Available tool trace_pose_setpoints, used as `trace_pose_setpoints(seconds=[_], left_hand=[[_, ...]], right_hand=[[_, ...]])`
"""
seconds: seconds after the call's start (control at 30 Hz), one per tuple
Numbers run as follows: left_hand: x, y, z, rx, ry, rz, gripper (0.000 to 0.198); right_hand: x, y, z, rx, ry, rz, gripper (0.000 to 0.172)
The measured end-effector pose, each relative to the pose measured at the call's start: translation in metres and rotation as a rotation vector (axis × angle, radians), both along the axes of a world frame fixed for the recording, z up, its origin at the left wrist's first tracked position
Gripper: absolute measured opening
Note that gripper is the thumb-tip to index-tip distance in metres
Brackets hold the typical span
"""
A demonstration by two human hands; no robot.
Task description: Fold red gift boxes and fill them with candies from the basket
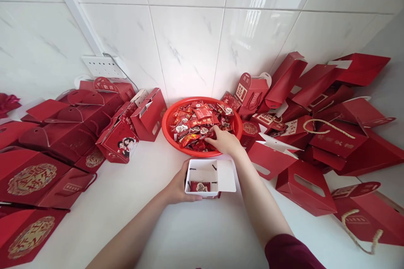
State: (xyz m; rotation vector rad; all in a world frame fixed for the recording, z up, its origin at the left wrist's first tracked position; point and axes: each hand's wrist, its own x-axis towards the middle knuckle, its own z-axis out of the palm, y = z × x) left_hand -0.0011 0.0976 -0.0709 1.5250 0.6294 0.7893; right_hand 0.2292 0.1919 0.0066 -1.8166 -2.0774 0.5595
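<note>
— Two hands in my feed, both bare. The left hand (178,187) is clamped on the near left wall of the open box (202,169), fingers wrapped round the outside.

— Where does that box sit?

— On the white counter (202,231), near the middle, just this side of the red basket (166,128). Its lid flap (226,175) lies open to the right. I see one sweet packet (200,186) lying on the bottom, against the near wall.

— And your right hand?

— The right hand (222,141) is in the near right part of the basket, fingers bent down and close together on the wrapped sweets (194,122). I cannot tell from here whether it has one pinched; the fingertips are buried in the heap.

— What lies around?

— Red gift boxes (72,126) are heaped on the left, some standing with their handles up. More of them lie tumbled on the right, several on their sides with flaps open. A white power strip (102,66) hangs on the tiled wall, far left. The basket stands against that wall.
</note>
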Motion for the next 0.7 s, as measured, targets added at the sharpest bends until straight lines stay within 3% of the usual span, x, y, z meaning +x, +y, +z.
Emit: trace_pose_setpoints(seconds=[0.17,0.37,0.47,0.53,0.7], left_hand=[[-0.001,0.0,0.003,-0.003,0.012,-0.007,0.101],[0.0,-0.001,0.006,-0.042,0.002,-0.04,0.098],[0.0,-0.001,0.007,-0.038,0.026,-0.027,0.098],[0.0,-0.001,0.007,-0.027,0.039,-0.014,0.099],[0.0,0.0,0.006,0.006,0.044,-0.006,0.101]], right_hand=[[0.007,0.004,-0.003,0.062,0.105,0.041,0.011],[0.019,0.011,-0.006,0.074,0.346,0.135,0.026],[0.023,0.012,-0.007,0.004,0.658,0.129,0.014],[0.025,0.012,-0.007,-0.042,0.842,0.123,0.022],[0.03,0.007,-0.003,-0.043,0.902,0.125,0.036]])
